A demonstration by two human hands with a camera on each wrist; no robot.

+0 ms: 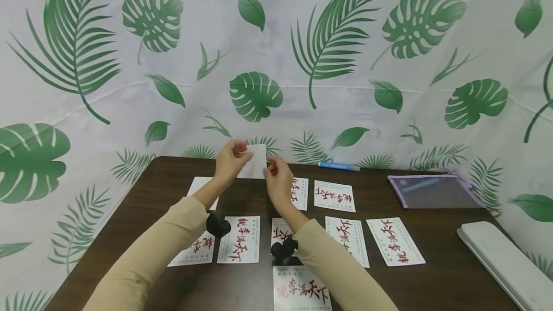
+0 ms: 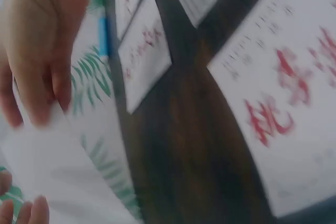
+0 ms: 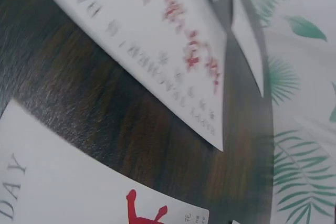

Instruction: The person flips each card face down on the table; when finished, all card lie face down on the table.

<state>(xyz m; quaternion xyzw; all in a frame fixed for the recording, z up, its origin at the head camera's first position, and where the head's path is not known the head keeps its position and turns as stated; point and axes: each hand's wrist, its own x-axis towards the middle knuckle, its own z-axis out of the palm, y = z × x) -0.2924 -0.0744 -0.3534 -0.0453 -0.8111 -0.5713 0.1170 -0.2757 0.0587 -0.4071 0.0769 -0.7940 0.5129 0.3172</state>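
Both hands hold up one white card above the far middle of the dark table, its blank side toward me. My left hand pinches its left edge and my right hand pinches its right edge. The left wrist view shows the fingers on the blurred white card. Several white cards with red calligraphy lie on the table below the hands. The right wrist view shows only such cards on the dark wood; the hand is out of that view.
A blue pen lies at the table's far edge. A purple-edged mesh pouch sits at the far right, and a white flat case at the right edge. A leaf-print cloth hangs behind the table.
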